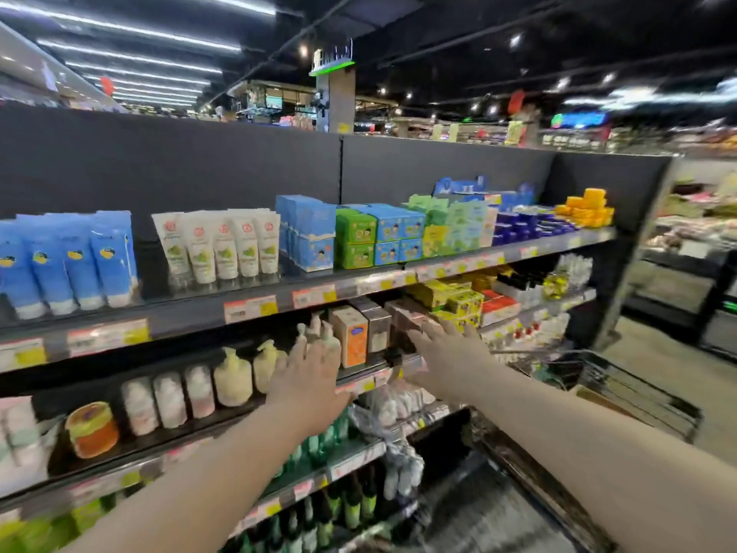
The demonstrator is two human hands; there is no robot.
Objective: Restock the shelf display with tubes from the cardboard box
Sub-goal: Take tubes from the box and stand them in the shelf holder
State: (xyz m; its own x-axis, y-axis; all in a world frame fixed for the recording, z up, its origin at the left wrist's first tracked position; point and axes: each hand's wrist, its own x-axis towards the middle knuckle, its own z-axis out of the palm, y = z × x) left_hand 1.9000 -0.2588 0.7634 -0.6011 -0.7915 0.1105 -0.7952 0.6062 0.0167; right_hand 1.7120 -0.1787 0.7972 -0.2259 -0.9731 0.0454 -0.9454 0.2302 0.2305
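Note:
White tubes with green labels (pixel 223 245) stand cap-down in a row on the top shelf (pixel 255 303). Blue tubes (pixel 67 261) stand to their left. My left hand (pixel 307 377) reaches out with straight fingers in front of the second shelf, near the pump bottles (pixel 235 377), and holds nothing. My right hand (pixel 442 349) stretches with spread fingers toward the brown and orange boxes (pixel 371 333) on the second shelf, also empty. A brown cardboard edge (pixel 594 397) shows at the right beside the cart; I cannot tell whether it is the box.
A wire shopping cart (pixel 622 389) stands at the lower right, close to the shelf end. Blue and green boxes (pixel 359 237) and orange soaps (pixel 588 207) fill the top shelf's right half. Jars, bottles and packets crowd the lower shelves. The aisle floor opens to the right.

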